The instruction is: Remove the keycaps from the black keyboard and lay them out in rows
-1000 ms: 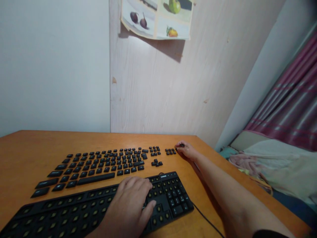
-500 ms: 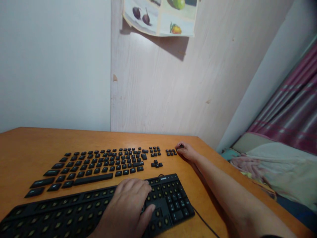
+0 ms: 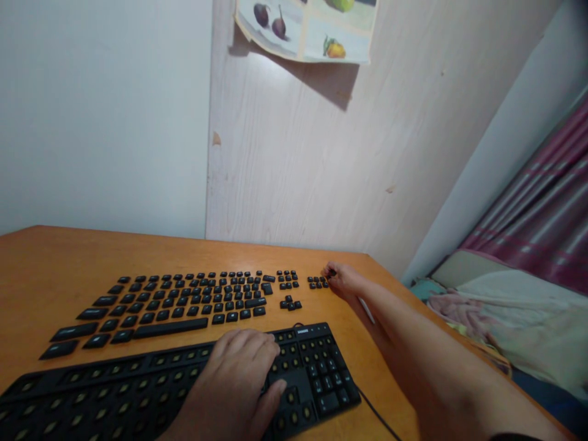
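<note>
My left hand (image 3: 236, 373) lies palm down across the black keyboard (image 3: 301, 376), fingers stretched out and thumb apart. Most of the keyboard's key positions are bare, while number-pad keycaps (image 3: 328, 383) sit in place at its right end. Far out on the table, my right hand (image 3: 340, 278) is closed, with a small black keycap (image 3: 332, 272) pinched at its fingertips. Just left of those fingers is a small group of loose keycaps (image 3: 316, 283). Many more loose keycaps (image 3: 197, 291) lie in keyboard-like rows behind the keyboard, with the long space bar (image 3: 171, 328) in front.
The orange-brown table (image 3: 114, 248) meets the wall at the back. A cable (image 3: 376, 415) runs from the keyboard's right side. Beyond the table's right edge are bedding (image 3: 528, 343) and a purple curtain (image 3: 542, 202). Fruit pictures (image 3: 303, 33) hang on the wall.
My right hand has shifted slightly left and turned a little, staying by the small keycap group. My left hand keeps its place on the keyboard. The view has tilted slightly.
</note>
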### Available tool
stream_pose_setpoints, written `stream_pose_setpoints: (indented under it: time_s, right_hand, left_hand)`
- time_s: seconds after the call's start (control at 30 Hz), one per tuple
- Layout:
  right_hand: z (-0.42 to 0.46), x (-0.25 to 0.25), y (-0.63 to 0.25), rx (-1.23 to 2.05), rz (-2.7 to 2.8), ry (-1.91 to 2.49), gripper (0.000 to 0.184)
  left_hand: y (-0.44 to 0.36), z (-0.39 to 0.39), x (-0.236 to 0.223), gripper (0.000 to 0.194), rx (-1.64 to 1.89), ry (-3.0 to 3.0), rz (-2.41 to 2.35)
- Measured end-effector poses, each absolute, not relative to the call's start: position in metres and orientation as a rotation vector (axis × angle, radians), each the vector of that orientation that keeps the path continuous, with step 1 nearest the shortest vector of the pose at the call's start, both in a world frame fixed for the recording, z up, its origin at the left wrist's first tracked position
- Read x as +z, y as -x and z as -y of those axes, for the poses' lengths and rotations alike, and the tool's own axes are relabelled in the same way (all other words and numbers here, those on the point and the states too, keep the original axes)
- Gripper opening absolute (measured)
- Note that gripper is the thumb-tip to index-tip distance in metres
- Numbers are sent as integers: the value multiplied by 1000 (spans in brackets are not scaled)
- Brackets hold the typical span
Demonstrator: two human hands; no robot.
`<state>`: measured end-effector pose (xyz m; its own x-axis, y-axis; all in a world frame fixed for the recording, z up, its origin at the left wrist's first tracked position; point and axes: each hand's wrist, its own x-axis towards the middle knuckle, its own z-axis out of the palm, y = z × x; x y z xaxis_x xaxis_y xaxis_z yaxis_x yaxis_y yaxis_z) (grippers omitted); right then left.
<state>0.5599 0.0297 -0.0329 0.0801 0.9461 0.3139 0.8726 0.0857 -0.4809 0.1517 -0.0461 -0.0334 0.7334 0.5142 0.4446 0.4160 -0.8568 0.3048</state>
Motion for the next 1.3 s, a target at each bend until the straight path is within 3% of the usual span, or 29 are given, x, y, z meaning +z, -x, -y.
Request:
stream_pose_setpoints:
  time_s: [0.8, 1.17, 1.3]
  right_hand:
    - [-30, -37, -556, 175, 1786, 1780, 24]
    - [-22, -24, -560, 116, 1668, 1777, 11]
    - [-12, -20, -558, 119, 1572, 1744, 16]
  left_hand:
    - [-154, 48, -23, 23, 739, -2738, -763]
    - [-155, 50, -23, 25, 766, -2760, -773]
    - [-155, 50, -23, 25, 776, -2766, -775]
